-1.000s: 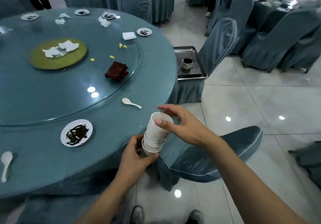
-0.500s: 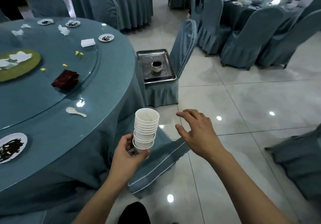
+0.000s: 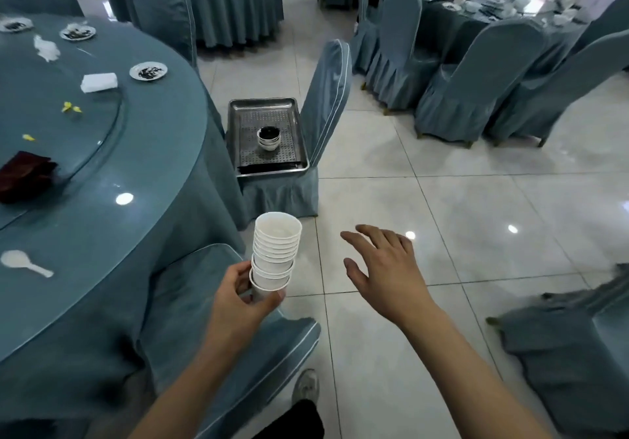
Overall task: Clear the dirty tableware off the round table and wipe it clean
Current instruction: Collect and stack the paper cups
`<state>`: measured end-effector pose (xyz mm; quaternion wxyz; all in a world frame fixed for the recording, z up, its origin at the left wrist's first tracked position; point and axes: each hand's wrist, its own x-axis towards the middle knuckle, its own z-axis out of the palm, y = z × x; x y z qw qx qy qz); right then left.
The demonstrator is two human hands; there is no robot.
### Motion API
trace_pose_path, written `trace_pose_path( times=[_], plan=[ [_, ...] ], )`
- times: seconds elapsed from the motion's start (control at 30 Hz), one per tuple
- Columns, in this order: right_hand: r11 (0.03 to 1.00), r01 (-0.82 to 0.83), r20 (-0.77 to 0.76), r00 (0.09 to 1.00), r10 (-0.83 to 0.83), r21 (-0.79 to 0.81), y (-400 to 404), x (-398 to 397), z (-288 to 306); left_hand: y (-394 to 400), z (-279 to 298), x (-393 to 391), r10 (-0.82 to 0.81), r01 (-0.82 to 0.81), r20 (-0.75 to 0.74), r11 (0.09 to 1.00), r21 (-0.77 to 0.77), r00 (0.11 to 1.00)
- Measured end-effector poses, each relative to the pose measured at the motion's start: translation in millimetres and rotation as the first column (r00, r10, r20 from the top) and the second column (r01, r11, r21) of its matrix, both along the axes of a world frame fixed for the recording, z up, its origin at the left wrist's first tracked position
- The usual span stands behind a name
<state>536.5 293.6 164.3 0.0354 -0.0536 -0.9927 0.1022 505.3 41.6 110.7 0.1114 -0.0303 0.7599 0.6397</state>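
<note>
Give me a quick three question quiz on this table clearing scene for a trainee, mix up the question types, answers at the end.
1. True or false: the right hand grips the stack of cups.
2. What sits in the metal tray on the chair?
A. spoons
B. stacked bowls
C. napkins
3. Fill in: the white spoon lies on the ___.

Key:
1. False: the left hand holds it; the right is open.
2. B: bowls.
3. Round table.
</note>
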Motion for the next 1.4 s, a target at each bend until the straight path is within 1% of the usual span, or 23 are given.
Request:
trace_pose_path(
  times=[0.03, 0.17, 0.27, 0.4, 0.6, 0.83, 1.03, 1.2, 1.3, 1.4],
  plan=[
    [1.000, -0.012, 0.003, 1.000, 0.012, 0.013, 10, -12, 0, 10, -1, -11, -0.003, 0.003, 0.014, 1.000, 0.003, 1.000],
    [0.999, -0.026, 0.015, 1.000, 0.026, 0.035, 44, -59, 0, 51, 1, -57, 0.010, -0.010, -0.009, 1.000, -0.004, 1.000],
    [1.000, -0.020, 0.031, 0.999, 0.020, -0.003, 64, -93, -3, 78, 6, -86, 0.050, -0.050, -0.009, 0.999, 0.019, 0.999],
    [0.997, -0.068, 0.047, 0.996, 0.069, -0.033, 94, -151, -11, 109, 3, -130, 0.107, -0.107, 0.022, 0.994, 0.034, 0.994],
    [0.982, -0.183, 0.077, 0.979, 0.187, -0.053, 147, -252, -21, 158, -9, -201, 0.257, -0.256, 0.039, 0.966, -0.020, 0.966],
    [0.936, -0.346, 0.076, 0.934, 0.349, -0.059, 195, -365, -28, 217, -18, -265, 0.392, -0.388, 0.063, 0.919, -0.063, 0.918],
    [0.882, -0.461, 0.077, 0.880, 0.469, -0.096, 188, -461, -35, 223, -36, -316, 0.522, -0.515, 0.117, 0.853, -0.081, 0.845],
    [0.848, -0.518, 0.118, 0.841, 0.529, -0.110, 163, -546, -53, 208, -53, -389, 0.584, -0.574, 0.144, 0.812, -0.106, 0.799],
    [0.823, -0.557, 0.164, 0.806, 0.568, -0.115, 143, -599, -62, 194, -71, -439, 0.594, -0.582, 0.192, 0.804, -0.120, 0.781],
    [0.793, -0.584, 0.190, 0.771, 0.608, -0.172, 118, -646, -68, 180, -90, -486, 0.565, -0.543, 0.258, 0.825, -0.158, 0.784]
  ],
)
